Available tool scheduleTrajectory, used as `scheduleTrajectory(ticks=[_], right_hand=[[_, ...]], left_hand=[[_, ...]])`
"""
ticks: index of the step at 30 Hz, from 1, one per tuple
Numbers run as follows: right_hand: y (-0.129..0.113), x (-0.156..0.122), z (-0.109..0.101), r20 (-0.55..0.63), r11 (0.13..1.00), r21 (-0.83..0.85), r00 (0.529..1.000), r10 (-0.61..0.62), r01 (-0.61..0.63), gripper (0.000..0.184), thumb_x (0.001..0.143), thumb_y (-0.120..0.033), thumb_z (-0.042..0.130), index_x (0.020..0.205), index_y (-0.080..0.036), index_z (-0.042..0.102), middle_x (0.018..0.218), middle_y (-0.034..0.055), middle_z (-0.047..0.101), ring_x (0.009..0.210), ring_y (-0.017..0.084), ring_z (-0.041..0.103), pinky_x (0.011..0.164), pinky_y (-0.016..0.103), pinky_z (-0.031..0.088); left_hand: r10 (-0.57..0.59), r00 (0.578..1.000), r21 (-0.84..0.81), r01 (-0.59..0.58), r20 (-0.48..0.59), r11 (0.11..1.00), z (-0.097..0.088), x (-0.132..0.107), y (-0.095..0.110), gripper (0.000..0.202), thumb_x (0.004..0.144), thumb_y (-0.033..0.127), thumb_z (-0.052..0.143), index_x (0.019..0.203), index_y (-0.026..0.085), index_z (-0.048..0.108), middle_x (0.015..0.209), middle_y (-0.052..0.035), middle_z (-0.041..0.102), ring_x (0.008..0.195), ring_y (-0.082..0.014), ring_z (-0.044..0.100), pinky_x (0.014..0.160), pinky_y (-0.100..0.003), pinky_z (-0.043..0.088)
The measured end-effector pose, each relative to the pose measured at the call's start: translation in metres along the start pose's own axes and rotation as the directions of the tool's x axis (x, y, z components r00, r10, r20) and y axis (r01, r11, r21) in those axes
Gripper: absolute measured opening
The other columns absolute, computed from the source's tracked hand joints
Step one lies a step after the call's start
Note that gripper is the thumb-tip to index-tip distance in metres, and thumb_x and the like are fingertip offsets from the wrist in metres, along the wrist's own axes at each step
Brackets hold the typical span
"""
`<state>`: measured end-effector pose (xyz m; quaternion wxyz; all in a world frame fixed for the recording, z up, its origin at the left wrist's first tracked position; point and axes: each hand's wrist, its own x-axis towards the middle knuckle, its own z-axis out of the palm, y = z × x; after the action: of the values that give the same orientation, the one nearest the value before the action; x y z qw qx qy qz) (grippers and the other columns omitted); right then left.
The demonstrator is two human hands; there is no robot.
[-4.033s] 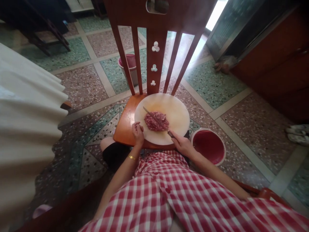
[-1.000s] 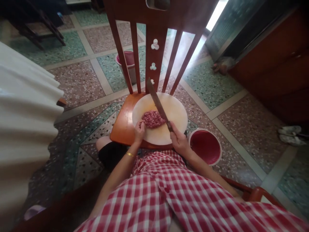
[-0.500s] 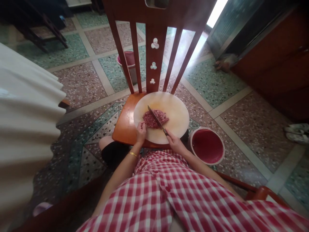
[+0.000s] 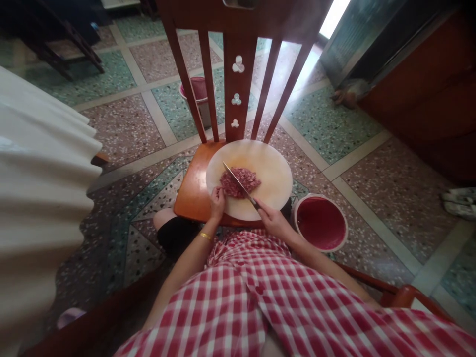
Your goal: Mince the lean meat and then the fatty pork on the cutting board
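Observation:
A heap of chopped raw meat [image 4: 248,177] lies on the round pale cutting board [image 4: 273,181], which rests on a wooden chair seat. My right hand [image 4: 273,218] is closed round the dark handle of a knife [image 4: 237,179], at the board's near edge. The long blade slants up and left across the meat. At the board's left near edge my left hand [image 4: 217,203] is closed, its fingers curled beside the heap. Whether it grips the rim or anything else is hidden.
The wooden chair [image 4: 190,193] has a tall slatted back [image 4: 233,84] beyond the board. A red-lined bucket [image 4: 320,223] stands on the floor at the right, and a second bin [image 4: 201,89] behind the chair. A pale curtain [image 4: 40,188] hangs at left. Shoes [image 4: 459,202] lie far right.
The knife's tip has swung slightly left over the meat, with my right hand still round the handle. My left hand has stayed at the board's edge.

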<state>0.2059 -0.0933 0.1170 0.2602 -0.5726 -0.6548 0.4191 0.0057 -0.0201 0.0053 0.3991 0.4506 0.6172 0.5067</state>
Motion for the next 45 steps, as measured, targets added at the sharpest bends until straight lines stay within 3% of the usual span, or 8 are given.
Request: scheduleTrajectory(ticks=[5, 10, 17, 22, 26, 36, 41, 45], right_hand=[[-0.012, -0.002, -0.002, -0.085, 0.985, -0.014, 0.981, -0.175, 0.175, 0.048, 0.089, -0.028, 0.038, 0.137, -0.022, 0.035, 0.127, 0.0049, 0.054, 0.112, 0.019, 0.053, 0.098, 0.035, 0.039], [0.001, 0.003, 0.006, 0.008, 1.0, 0.009, 1.0, 0.025, -0.025, 0.044, 0.089, -0.028, 0.038, 0.132, -0.02, 0.045, 0.121, 0.006, 0.059, 0.112, 0.021, 0.053, 0.097, 0.039, 0.04], [-0.005, 0.001, -0.003, -0.098, 0.995, 0.013, 0.991, -0.093, 0.094, 0.048, 0.088, -0.03, 0.038, 0.135, -0.02, 0.04, 0.115, 0.0066, 0.061, 0.104, 0.02, 0.057, 0.091, 0.036, 0.044], [0.018, 0.007, 0.007, -0.015, 0.984, 0.136, 0.993, 0.118, -0.115, 0.047, 0.086, -0.037, 0.041, 0.128, -0.02, 0.049, 0.085, 0.0048, 0.068, 0.075, 0.018, 0.062, 0.072, 0.033, 0.051], [0.024, -0.011, -0.007, 0.013, 0.818, 0.519, 0.96, 0.28, -0.246, 0.058, 0.084, -0.045, 0.043, 0.136, -0.021, 0.036, 0.052, -0.0068, 0.051, 0.034, 0.007, 0.041, 0.035, 0.02, 0.038], [0.083, -0.039, 0.01, 0.047, 0.462, 0.814, 0.833, 0.552, -0.352, 0.065, 0.082, -0.051, 0.043, 0.139, -0.031, 0.018, 0.056, -0.0097, 0.046, 0.031, 0.006, 0.037, 0.029, 0.017, 0.032], [0.069, 0.012, 0.025, 0.089, 0.544, 0.761, 0.887, 0.453, -0.354, 0.068, 0.082, -0.051, 0.043, 0.14, -0.026, 0.018, 0.052, -0.0104, 0.045, 0.03, 0.007, 0.039, 0.029, 0.018, 0.033], [0.047, 0.033, 0.016, -0.066, 0.881, 0.436, 0.97, 0.234, -0.183, 0.055, 0.085, -0.045, 0.042, 0.135, -0.023, 0.037, 0.062, -0.0034, 0.059, 0.044, 0.011, 0.053, 0.045, 0.024, 0.048]], left_hand=[[-0.037, 0.998, -0.073, 0.033, -0.048, 0.997, 0.0, -0.001, -0.006, 0.021, 0.085, 0.033, 0.04, 0.087, 0.017, 0.053, 0.054, 0.0055, 0.039, 0.046, -0.008, 0.037, 0.046, -0.02, 0.03], [-0.043, 0.998, -0.135, 0.036, -0.046, 0.99, -0.003, -0.006, -0.008, 0.022, 0.085, 0.036, 0.04, 0.087, 0.017, 0.051, 0.05, 0.0075, 0.033, 0.042, -0.007, 0.031, 0.042, -0.019, 0.025], [-0.053, 0.997, -0.098, 0.047, -0.059, 0.994, -0.002, -0.01, -0.005, 0.022, 0.085, 0.035, 0.04, 0.086, 0.017, 0.053, 0.053, 0.0059, 0.038, 0.046, -0.0074, 0.036, 0.046, -0.02, 0.03], [-0.027, 0.999, -0.036, 0.026, -0.032, 0.999, -0.003, -0.009, -0.005, 0.021, 0.085, 0.034, 0.04, 0.086, 0.017, 0.053, 0.054, 0.0056, 0.039, 0.048, -0.0082, 0.038, 0.05, -0.02, 0.033], [-0.014, 1.0, -0.01, 0.014, -0.021, 1.0, -0.004, -0.008, -0.006, 0.022, 0.086, 0.034, 0.04, 0.087, 0.017, 0.054, 0.056, 0.0047, 0.042, 0.05, -0.0087, 0.04, 0.052, -0.021, 0.035], [-0.035, 0.999, -0.003, 0.035, -0.005, 0.999, -0.002, -0.008, -0.004, 0.023, 0.085, 0.035, 0.041, 0.088, 0.017, 0.054, 0.056, 0.0052, 0.039, 0.049, -0.0079, 0.037, 0.048, -0.02, 0.032], [-0.025, 1.0, 0.011, 0.025, -0.011, 1.0, -0.002, -0.009, -0.002, 0.022, 0.085, 0.034, 0.04, 0.088, 0.017, 0.054, 0.056, 0.0049, 0.04, 0.05, -0.0083, 0.038, 0.049, -0.02, 0.032], [0.009, 0.999, 0.036, -0.008, -0.033, 0.999, -0.002, -0.009, 0.0, 0.019, 0.084, 0.031, 0.041, 0.085, 0.018, 0.054, 0.059, 0.0037, 0.043, 0.053, -0.0095, 0.042, 0.053, -0.021, 0.035]])
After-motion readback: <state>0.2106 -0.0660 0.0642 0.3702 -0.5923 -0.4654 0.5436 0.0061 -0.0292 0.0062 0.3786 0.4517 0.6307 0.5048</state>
